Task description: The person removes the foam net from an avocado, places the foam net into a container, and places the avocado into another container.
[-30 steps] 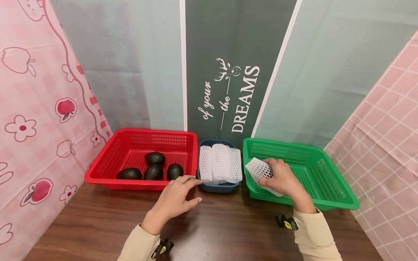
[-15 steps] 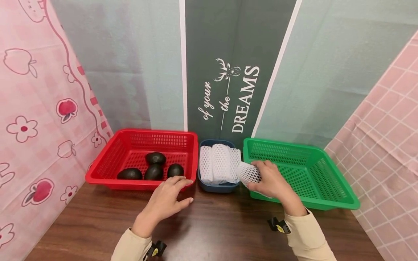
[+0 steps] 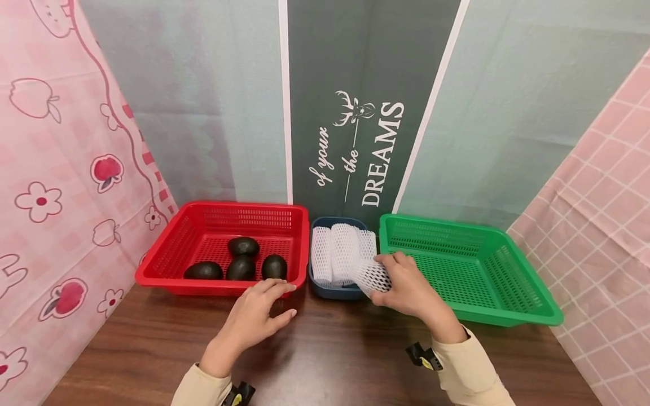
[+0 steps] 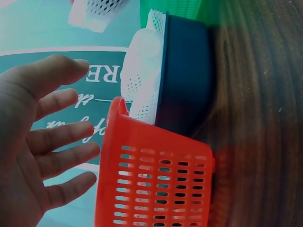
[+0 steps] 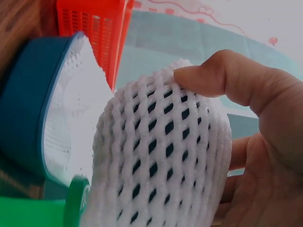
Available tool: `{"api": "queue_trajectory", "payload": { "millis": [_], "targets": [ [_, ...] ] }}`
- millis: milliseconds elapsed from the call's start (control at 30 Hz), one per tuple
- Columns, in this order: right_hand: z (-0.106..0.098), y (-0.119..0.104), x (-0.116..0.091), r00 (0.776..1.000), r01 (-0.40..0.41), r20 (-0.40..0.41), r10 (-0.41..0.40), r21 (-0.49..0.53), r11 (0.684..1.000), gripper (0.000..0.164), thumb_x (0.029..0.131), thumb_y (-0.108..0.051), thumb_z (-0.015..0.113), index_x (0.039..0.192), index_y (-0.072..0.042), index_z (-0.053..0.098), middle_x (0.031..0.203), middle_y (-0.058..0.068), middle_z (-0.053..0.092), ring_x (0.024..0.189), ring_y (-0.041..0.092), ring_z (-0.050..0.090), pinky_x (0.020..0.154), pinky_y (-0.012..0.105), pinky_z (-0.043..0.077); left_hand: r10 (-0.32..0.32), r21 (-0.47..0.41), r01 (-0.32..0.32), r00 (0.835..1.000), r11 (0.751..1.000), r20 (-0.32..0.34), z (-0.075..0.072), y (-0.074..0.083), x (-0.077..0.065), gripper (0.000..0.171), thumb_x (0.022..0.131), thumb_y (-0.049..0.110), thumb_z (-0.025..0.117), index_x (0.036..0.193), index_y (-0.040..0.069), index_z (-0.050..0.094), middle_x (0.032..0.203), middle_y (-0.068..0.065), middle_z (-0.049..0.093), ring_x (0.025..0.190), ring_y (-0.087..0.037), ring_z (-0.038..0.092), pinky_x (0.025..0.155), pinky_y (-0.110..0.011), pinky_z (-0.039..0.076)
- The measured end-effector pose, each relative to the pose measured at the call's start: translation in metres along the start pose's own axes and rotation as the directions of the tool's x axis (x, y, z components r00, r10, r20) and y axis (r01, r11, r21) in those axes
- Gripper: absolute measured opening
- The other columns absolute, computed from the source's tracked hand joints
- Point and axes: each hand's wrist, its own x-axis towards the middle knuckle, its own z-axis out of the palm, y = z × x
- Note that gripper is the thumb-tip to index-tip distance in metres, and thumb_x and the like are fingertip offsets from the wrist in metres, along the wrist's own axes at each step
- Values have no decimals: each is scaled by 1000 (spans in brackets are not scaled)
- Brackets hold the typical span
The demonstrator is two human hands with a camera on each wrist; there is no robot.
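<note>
My right hand grips a white foam net sleeve over the right front part of a dark blue bin. In the right wrist view the thumb presses on the foam net, and something dark shows through its holes. Several white foam net sleeves lie side by side in the bin. My left hand hovers near the front rim of a red basket, its fingers spread and holding nothing. Inside that basket lie several dark avocados, clustered towards its front.
A green perforated basket stands right of the bin. All three containers sit in a row on a brown wooden table, against a grey-green cloth backdrop. Pink patterned cloth hangs at the left, pink checked cloth at the right.
My right hand has carried the foam net sleeve left, from over the green basket to the blue bin. My left hand has drawn back a little to the left, away from the bin.
</note>
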Motion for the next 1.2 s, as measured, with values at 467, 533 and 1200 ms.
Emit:
{"api": "queue_trajectory", "payload": {
  "millis": [467, 533, 1200],
  "targets": [
    [21, -13, -1, 997, 61, 45, -62, 13, 998, 62, 59, -24, 79, 113, 0, 59, 100, 13, 53, 91, 30, 46, 74, 39, 42, 1, 87, -5, 999, 996, 41, 6, 7, -9, 40, 68, 30, 79, 103, 15, 68, 100, -1, 62, 91, -19, 59, 69, -40, 49],
    [24, -14, -2, 997, 62, 48, -62, 11, 998, 63, 59, -25, 79, 113, -1, 59, 100, 12, 52, 92, 30, 46, 75, 39, 42, -10, 102, 5, 999, 995, 49, 7, 9, -10, 40, 67, 30, 79, 102, 15, 68, 99, -1, 61, 90, -20, 59, 66, -40, 48],
    [62, -24, -4, 985, 127, 117, -131, 41, 991, 61, 56, -24, 82, 109, -5, 60, 95, 6, 52, 88, 25, 46, 72, 36, 42, -113, 76, 101, 979, 992, 168, 17, -9, -24, 39, 68, 28, 79, 101, 12, 68, 99, -3, 60, 90, -21, 59, 68, -41, 48]
  ]
}}
